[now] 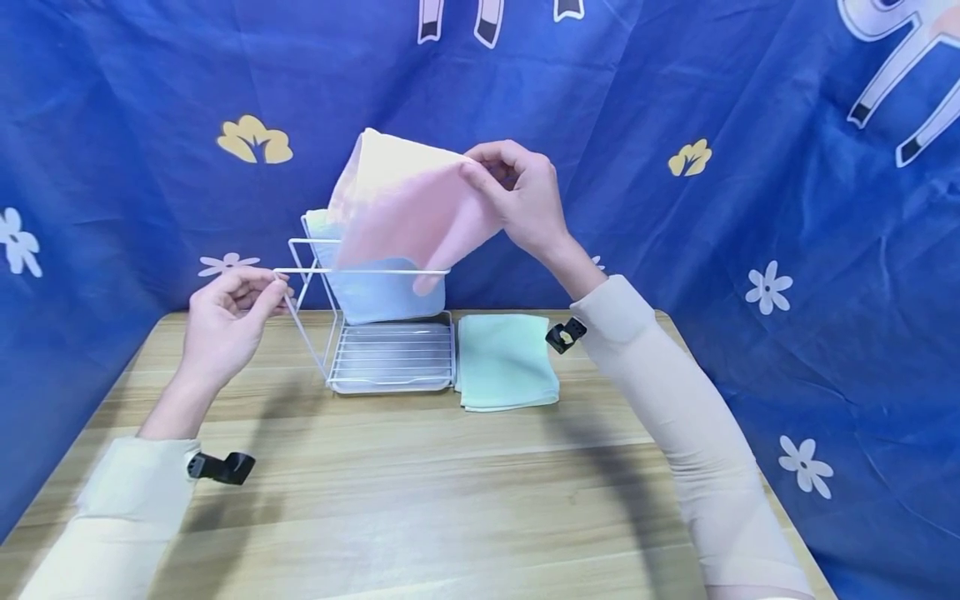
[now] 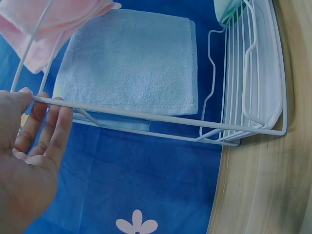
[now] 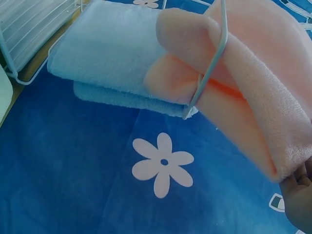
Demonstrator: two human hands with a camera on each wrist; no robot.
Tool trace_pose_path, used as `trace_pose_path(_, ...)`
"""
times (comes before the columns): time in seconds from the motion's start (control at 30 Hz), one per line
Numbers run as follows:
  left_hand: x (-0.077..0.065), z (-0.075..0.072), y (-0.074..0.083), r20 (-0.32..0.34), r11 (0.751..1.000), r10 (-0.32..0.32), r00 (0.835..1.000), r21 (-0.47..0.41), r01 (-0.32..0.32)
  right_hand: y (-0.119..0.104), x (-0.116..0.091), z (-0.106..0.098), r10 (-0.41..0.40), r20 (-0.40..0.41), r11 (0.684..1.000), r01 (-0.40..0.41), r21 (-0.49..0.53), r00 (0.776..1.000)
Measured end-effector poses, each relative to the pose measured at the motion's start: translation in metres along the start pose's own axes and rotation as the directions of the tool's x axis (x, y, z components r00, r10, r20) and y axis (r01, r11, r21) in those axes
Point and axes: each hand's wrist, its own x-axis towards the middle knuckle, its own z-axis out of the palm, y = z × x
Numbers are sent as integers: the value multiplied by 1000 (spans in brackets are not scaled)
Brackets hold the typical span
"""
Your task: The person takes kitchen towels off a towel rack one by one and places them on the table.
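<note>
My left hand (image 1: 228,321) pinches the upper left corner of a white wire rack (image 1: 311,271) between thumb and fingers. In my right hand (image 1: 528,196), thumb and fingers pinch one corner of a pink towel (image 1: 420,200), raised above the rack. Part of the pink towel hangs down by the rack's front top bar. A folded light blue towel (image 2: 131,63) drapes over a bar at the back of the rack. The right wrist view shows the pink towel (image 3: 258,92) close up, my right hand cut off at the edge.
A folded mint green towel (image 1: 506,362) lies on the wooden table (image 1: 390,492) right beside the rack. The rack's bottom holds a white tray (image 1: 390,383) under wire bars. A blue patterned curtain (image 1: 600,100) hangs behind and around the table.
</note>
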Motion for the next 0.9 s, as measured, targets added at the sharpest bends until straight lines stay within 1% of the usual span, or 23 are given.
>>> trace_pose_path(0.27,1,0,0,10,999,4,1000,-32,-4,3,-1,-14,-4,-19,1000,3,-24,1000)
trace_pose_path(0.5,1,0,-1,9,1000,8,1000,9,-8,1,-1,-26,-8,-59,1000,7,-21,998)
trace_pose_path(0.73,2,0,-1,3,999,7,1000,34,-7,0,-3,-40,31,-97,999,-32,-3,995)
trace_pose_path(0.9,1,1,0,1,999,10,1000,52,-11,1,-6,-51,41,-104,999,-44,-22,994)
